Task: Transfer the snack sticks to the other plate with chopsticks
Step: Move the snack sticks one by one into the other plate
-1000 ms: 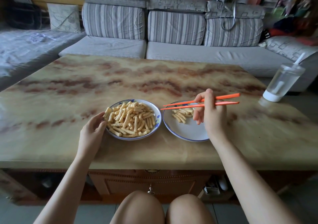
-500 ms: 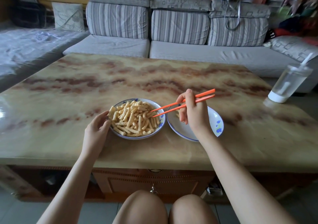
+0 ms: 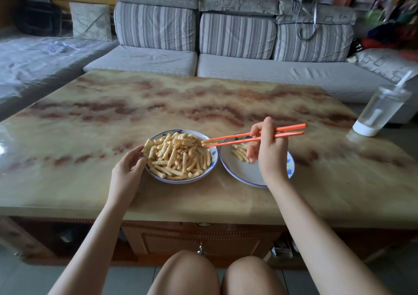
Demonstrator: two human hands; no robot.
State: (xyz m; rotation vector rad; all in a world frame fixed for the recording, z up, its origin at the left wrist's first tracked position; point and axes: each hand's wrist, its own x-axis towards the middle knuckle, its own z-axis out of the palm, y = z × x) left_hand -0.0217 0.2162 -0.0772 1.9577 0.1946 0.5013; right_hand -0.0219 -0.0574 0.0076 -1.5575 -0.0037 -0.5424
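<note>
Snack sticks point(image 3: 178, 156): pale yellow, short and ridged, heaped loosely in the left plate; a few already lie on the right plate.
Held stick point(image 3: 209, 142): appears to be caught between the chopstick tips, roughly level, above the right rim of the heap's plate.
Handling: judged light, dry and stiff but brittle. The ridges should help against slipping, and a hard squeeze would likely snap one.
Where to hold: near the middle and across its length, so it does not swing or tip out. Choose a stick lying free on top of the pile, not one wedged under others.
Chopsticks point(image 3: 248, 137): orange and smooth-looking, pointing left, with the tips drawn close together on the stick.
Right hand point(image 3: 269, 152): curled round the chopsticks near their middle, hovering over the right plate.
Left hand point(image 3: 127, 170): thumb and fingers curve round the left rim of the heaped plate, steadying it.
Full plate point(image 3: 181, 181): white with a blue edge, near the table's front and just beside the other plate.
Other plate point(image 3: 246, 170): mostly bare, with its few sticks on the far left part.
Progress: judged early, since most sticks remain on the left.
Table point(image 3: 203, 104): glossy marbled top.
Cup point(image 3: 382, 111): clear, with a straw, far right and well apart.
</note>
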